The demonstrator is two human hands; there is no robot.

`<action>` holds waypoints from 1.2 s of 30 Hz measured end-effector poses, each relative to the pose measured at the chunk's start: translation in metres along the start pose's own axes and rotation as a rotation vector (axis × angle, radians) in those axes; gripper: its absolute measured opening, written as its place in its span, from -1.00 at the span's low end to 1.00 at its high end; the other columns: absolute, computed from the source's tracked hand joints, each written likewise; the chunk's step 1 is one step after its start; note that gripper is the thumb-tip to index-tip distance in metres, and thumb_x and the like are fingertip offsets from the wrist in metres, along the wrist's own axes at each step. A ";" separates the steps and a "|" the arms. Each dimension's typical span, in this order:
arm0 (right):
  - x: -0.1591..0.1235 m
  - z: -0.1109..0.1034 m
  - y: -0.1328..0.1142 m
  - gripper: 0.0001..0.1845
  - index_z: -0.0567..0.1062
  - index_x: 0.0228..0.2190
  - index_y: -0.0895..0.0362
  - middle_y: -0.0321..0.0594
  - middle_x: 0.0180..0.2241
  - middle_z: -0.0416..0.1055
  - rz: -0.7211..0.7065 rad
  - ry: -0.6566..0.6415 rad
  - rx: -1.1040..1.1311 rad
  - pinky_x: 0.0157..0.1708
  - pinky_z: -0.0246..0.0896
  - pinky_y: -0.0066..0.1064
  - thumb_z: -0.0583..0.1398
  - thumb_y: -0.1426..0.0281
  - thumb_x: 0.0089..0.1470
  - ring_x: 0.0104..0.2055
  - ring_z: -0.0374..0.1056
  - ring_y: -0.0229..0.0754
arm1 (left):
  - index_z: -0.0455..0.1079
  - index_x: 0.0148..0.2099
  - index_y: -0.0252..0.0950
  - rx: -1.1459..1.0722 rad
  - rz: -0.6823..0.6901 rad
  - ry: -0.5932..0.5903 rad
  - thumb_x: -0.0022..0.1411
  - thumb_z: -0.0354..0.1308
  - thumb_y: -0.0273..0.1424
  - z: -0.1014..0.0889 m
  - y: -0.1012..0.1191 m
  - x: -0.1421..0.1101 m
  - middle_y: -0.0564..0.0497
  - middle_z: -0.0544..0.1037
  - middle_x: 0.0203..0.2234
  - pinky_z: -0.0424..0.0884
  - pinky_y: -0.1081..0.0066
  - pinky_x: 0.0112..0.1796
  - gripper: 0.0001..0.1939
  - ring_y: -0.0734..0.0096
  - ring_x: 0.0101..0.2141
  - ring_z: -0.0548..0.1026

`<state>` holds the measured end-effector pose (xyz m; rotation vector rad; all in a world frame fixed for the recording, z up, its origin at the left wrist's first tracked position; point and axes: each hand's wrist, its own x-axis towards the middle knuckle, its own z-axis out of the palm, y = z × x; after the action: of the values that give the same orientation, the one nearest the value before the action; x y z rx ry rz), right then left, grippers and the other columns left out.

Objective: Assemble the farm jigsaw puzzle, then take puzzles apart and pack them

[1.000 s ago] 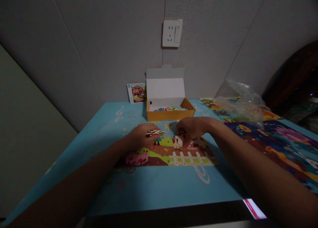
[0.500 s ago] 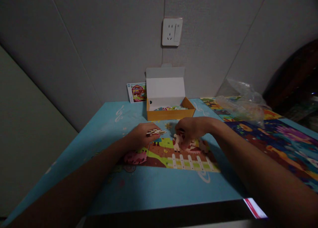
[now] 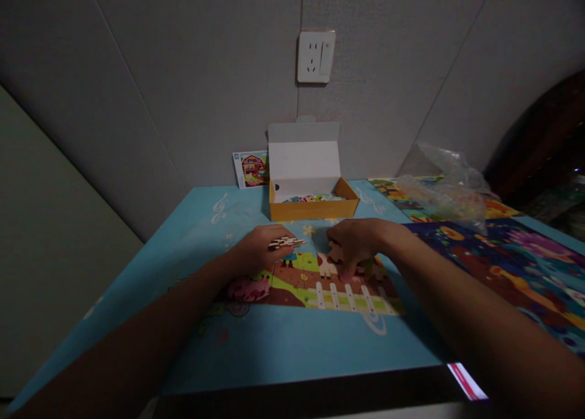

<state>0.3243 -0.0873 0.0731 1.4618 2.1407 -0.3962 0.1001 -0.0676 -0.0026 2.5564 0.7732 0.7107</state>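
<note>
A partly built farm puzzle (image 3: 315, 285) with a white fence and a pink pig lies on the blue table (image 3: 283, 346). My left hand (image 3: 256, 248) is closed on a small stack of puzzle pieces (image 3: 286, 243), held just above the puzzle's upper left. My right hand (image 3: 359, 245) is curled over the puzzle's upper middle, its fingers pinching a puzzle piece (image 3: 335, 253) down against the picture.
An open yellow box (image 3: 313, 207) with a raised white lid holds more pieces behind the puzzle. A picture card (image 3: 251, 169) leans on the wall. A crumpled plastic bag (image 3: 445, 190) and a finished dark puzzle (image 3: 507, 267) lie to the right. A wall socket (image 3: 315, 56) is above.
My right hand has shifted slightly right and lower over the puzzle with its piece. The puzzle slid a little. My left hand has stayed put with its stack.
</note>
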 end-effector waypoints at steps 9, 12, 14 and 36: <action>0.007 0.001 0.002 -0.33 0.48 -0.23 0.17 -0.11 -0.31 0.46 -0.071 0.202 0.088 -0.47 0.09 -0.39 0.43 0.13 -0.43 -0.34 0.37 -0.07 | 0.44 -0.15 -0.33 -0.013 -0.045 0.122 0.27 0.08 -0.36 -0.006 0.008 0.000 -0.03 0.54 -0.31 0.36 0.44 -0.24 -0.81 0.42 -0.31 0.47; 0.017 0.004 0.003 -0.36 0.45 -0.15 0.14 -0.13 -0.28 0.48 -0.107 0.412 0.181 -0.45 0.08 -0.41 0.41 0.22 -0.34 -0.31 0.37 -0.09 | 0.44 -0.16 -0.33 -0.043 -0.079 0.144 0.26 0.08 -0.34 -0.008 0.012 0.000 -0.02 0.55 -0.31 0.37 0.46 -0.27 -0.80 0.43 -0.32 0.48; 0.023 0.005 0.004 -0.43 0.47 -0.16 0.13 -0.15 -0.29 0.49 -0.147 0.439 0.251 -0.45 0.08 -0.42 0.39 0.27 -0.29 -0.33 0.37 -0.12 | 0.44 -0.16 -0.33 -0.087 -0.096 0.097 0.24 0.10 -0.34 -0.008 0.013 0.000 -0.02 0.56 -0.31 0.37 0.48 -0.29 -0.81 0.43 -0.33 0.48; 0.033 0.004 0.017 -0.46 0.58 -0.24 0.14 -0.24 -0.52 0.47 -0.268 0.518 0.402 -0.49 0.03 -0.45 0.25 -0.03 -0.10 -0.51 0.27 -0.26 | 0.47 -0.12 -0.33 -0.086 -0.031 -0.055 0.24 0.11 -0.36 -0.007 0.012 -0.001 -0.06 0.60 -0.24 0.39 0.42 -0.20 -0.78 0.38 -0.24 0.52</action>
<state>0.3313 -0.0579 0.0520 1.6263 2.8149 -0.6281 0.0999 -0.0765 0.0085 2.4700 0.7468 0.6473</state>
